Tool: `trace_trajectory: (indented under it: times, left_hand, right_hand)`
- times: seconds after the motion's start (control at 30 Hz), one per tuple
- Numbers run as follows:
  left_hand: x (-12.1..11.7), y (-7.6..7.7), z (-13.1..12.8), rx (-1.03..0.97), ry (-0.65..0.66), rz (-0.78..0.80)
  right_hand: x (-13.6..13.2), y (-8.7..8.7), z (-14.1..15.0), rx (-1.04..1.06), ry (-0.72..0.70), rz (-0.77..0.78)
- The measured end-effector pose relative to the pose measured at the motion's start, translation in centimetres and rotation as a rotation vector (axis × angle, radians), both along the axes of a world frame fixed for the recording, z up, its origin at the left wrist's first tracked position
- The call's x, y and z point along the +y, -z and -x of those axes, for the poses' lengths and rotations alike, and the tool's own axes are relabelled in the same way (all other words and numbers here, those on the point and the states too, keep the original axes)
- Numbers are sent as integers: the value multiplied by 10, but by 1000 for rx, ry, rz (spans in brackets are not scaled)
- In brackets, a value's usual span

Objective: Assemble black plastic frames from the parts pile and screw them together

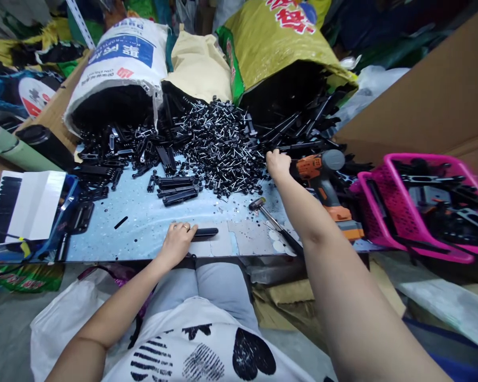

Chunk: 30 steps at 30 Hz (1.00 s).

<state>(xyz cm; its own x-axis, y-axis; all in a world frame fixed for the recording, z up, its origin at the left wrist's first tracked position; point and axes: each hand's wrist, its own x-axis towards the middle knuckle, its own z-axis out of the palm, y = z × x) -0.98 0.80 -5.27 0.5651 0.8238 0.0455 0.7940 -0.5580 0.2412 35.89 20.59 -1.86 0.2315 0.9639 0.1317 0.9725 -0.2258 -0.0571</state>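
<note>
My left hand (178, 241) rests near the front edge of the pale blue work table (143, 223), fingers curled round the end of a long black plastic bar (205, 232) that lies flat. My right hand (278, 163) is stretched out to the right edge of a big heap of small black pins with white tips (223, 143); its fingers are curled into the heap, and what they hold is hidden. A few black bars (177, 190) lie between the two hands.
Open sacks, white (121, 58) and yellow-green (279, 42), spill black parts at the back. An orange drill (322, 180) and a small hammer (273, 223) lie right of my right arm. A pink basket (418, 207) of black parts stands at right, a box (27, 207) at left.
</note>
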Motion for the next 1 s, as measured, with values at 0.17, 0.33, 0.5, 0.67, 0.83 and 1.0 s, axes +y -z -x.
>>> trace_trajectory:
  times: [0.17, 0.33, 0.5, 0.67, 0.83, 1.0]
  left_hand:
    - [-2, -6, 9, -574, -179, 216]
    - [21, -17, -7, -1356, -426, 812]
    - [5, -23, -25, -1508, -511, 771]
    - [-16, -24, -31, -1262, -104, 535]
    - [8, -18, -17, -479, 69, 398]
    - [12, -14, -34, -34, 170, 271]
  right_hand:
    - [-64, -23, 24, 38, -168, -272]
    - [-184, -6, 95, 629, -666, -509]
    - [-252, 3, 136, 1148, -971, 283]
    - [-245, -5, 129, 1105, -842, 617]
    - [-236, 8, 108, 303, -906, 441]
    - [-232, 20, 103, -12, -805, 429]
